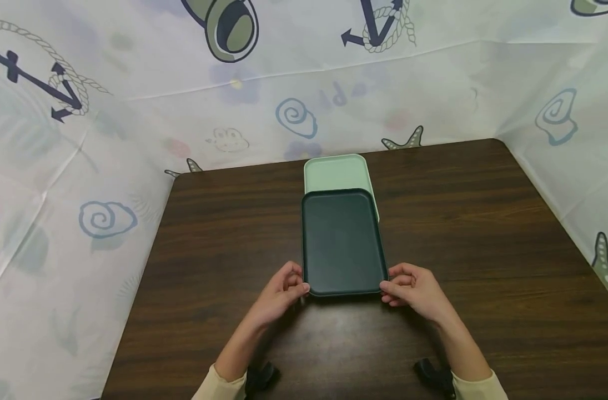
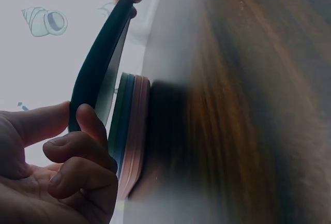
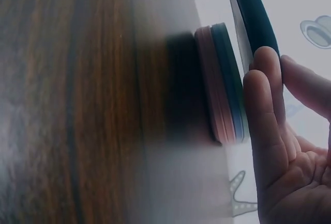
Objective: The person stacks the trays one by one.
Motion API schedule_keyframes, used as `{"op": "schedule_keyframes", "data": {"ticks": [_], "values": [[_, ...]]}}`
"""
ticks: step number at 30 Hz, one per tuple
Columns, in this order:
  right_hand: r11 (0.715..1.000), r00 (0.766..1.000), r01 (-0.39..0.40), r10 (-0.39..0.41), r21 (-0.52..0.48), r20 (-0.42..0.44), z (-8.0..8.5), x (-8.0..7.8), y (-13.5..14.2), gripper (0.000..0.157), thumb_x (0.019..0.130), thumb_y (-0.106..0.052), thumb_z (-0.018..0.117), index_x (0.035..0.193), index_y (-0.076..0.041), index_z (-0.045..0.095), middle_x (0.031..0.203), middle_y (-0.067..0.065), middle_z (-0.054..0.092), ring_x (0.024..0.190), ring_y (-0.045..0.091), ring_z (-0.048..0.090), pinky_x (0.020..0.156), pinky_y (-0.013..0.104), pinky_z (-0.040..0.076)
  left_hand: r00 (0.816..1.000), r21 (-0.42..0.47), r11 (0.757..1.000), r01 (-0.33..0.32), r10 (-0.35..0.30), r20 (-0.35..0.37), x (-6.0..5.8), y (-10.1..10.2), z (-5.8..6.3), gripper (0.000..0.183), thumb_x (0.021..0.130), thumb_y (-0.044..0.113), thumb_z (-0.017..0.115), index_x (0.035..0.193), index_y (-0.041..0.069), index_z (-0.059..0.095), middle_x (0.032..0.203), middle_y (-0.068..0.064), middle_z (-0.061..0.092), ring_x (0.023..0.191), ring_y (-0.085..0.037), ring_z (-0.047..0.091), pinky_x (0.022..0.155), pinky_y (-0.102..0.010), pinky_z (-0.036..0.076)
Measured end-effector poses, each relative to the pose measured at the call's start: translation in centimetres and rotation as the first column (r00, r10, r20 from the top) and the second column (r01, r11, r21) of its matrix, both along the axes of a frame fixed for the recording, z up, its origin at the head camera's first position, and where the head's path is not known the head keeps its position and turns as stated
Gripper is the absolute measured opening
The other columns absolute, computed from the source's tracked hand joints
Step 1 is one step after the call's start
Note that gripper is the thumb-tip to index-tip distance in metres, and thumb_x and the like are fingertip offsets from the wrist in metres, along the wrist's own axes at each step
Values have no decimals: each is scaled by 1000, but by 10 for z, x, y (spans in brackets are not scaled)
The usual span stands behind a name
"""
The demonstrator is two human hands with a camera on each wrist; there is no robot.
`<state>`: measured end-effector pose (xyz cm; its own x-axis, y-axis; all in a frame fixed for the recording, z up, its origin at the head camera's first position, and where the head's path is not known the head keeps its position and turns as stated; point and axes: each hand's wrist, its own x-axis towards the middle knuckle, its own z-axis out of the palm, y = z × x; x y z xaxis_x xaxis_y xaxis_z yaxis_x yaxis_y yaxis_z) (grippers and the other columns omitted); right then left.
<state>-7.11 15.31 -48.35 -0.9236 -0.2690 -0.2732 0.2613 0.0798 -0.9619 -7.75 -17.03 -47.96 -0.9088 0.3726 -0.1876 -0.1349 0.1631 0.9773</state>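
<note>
A dark green rectangular tray (image 1: 342,241) is held off the table by its two near corners. My left hand (image 1: 282,290) pinches the near left corner between thumb and fingers. At the near right corner, my right hand (image 1: 412,288) pinches the rim the same way. Behind and below it, a stack of trays lies on the table; its light green top tray (image 1: 336,172) shows at the far end in the head view. Blue and pink tray edges (image 2: 135,131) show under the green one in the left wrist view, and pink edges (image 3: 212,84) in the right wrist view.
The brown wood-grain table (image 1: 224,233) has rounded far corners. White printed cloth (image 1: 149,122) with anchors, shells and starfish hangs around its back and sides. A black strap device (image 1: 261,378) sits at the left wrist and another (image 1: 433,375) at the right.
</note>
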Motion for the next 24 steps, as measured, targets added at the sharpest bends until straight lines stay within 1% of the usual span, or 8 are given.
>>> {"op": "schedule_keyframes", "data": {"ticks": [4,8,12,16,20,24], "values": [[1000,1000,11,-11,12,-15,-1,0,3,43,89,-9,72,116,17,49,86,23,70,74,30,72,67,39,58,1000,10,1000,-8,8,4,-4,5,-1,21,96,3,59,109,-3,43,80,-14,58,60,-13,45,54,-22,34],[1000,999,10,-9,23,-33,-4,-2,6,44,89,-9,72,116,17,49,84,21,70,75,34,71,67,39,57,1000,15,1000,-12,12,10,-5,8,-4,22,95,2,59,109,-4,43,78,-14,57,58,-11,44,52,-21,34],[1000,999,8,-7,29,-44,-5,-3,7,46,88,-9,74,117,18,50,83,19,71,76,32,72,67,38,58,999,16,999,-30,30,27,-5,9,-5,22,95,1,59,109,-4,43,79,-14,57,55,-8,42,50,-21,33],[999,998,16,-14,37,-59,-3,-5,6,47,86,-8,76,117,17,51,83,18,71,75,31,72,67,37,58,998,19,999,-45,44,34,-7,9,-7,23,95,1,59,110,-4,43,79,-12,57,55,-7,42,50,-21,33],[998,998,14,-10,55,-68,-2,-5,6,50,84,-8,77,119,17,52,84,17,72,77,33,71,67,38,57,999,15,999,-40,40,28,-8,10,-7,24,95,2,59,111,-5,43,78,-7,57,55,-7,41,50,-21,33],[997,998,10,-5,74,-63,-1,-7,6,54,84,-9,78,123,16,51,86,17,72,78,32,71,68,37,57,998,1,999,-51,51,25,-10,11,-8,24,95,2,58,113,-5,43,79,-7,57,56,-9,42,49,-22,34]]}}
